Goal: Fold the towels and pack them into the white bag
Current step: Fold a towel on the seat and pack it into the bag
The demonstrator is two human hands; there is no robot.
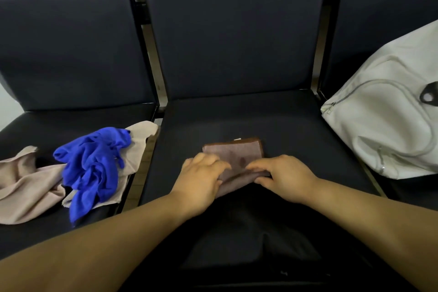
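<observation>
The brown towel (234, 153) lies folded on the middle seat (237, 116). The left hand (201, 180) and the right hand (284, 176) both pinch its near edge. A blue towel (94, 161) lies crumpled on a beige towel (23, 187) on the left seat (71, 121). The white bag (384, 130) rests at the right.

3 towels seen: 1 brown towel (233, 152) mid, 1 blue towel (92, 163) + 1 beige towel (26, 187) left; beige maybe 2 pcs, can't tell. 1 bag (384, 126), right. 3 seats (237, 114). 2 grips: left grip (201, 179), right grip (285, 174).
</observation>
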